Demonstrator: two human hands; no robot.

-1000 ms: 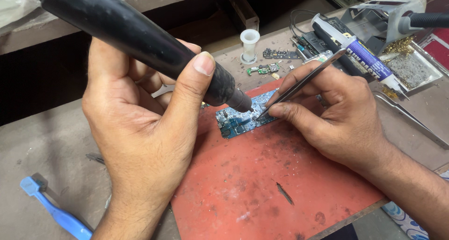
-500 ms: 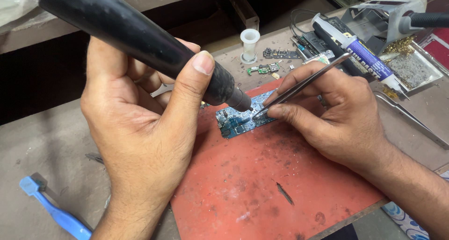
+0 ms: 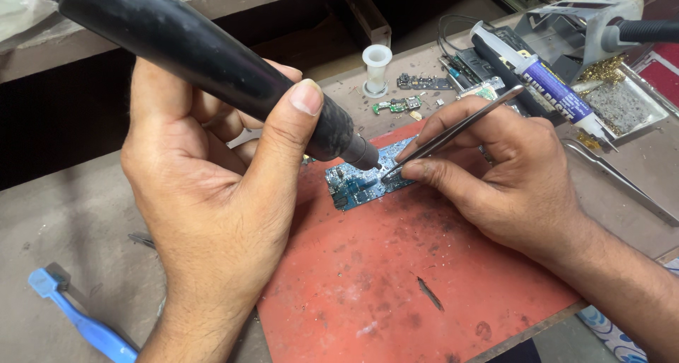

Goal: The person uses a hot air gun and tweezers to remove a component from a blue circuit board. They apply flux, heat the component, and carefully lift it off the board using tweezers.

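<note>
L hand [image 3: 212, 214] clenched around thick black hot-air tool [image 3: 212, 66], fingers wrapped round the barrel, thumb pressed along its side. Tool slants down from top-left, metal nozzle tip just above/at the circuit board [image 3: 357, 183]. R hand [image 3: 509, 172] grasping tweezers [image 3: 453, 130] between thumb and index finger, pinched tight; tweezer tips meet the board right beside the nozzle. Can't tell if the tips hold a part, too small.

Board is small, blue, lies flat on the red mat [image 3: 396, 285], near the mat's far edge, between both hands. Mat sits on the grey counter [image 3: 64, 250], toward its near edge, scorched and speckled w/ debris.

Other stuff: blue brush [image 3: 78, 317] at near-left corner of counter, well apart from the hands. White spool [image 3: 376, 66] upright toward far edge, w/ 2 small green board pieces [image 3: 396, 106] just beside it. Tube w/ blue label [image 3: 537, 80] lies tilted behind R hand, near far-right. Metal tray [image 3: 622, 101] at far-right edge w/ brass wool in it. 2nd tweezers [image 3: 622, 183] lie flat along right edge, apart from R hand.
</note>
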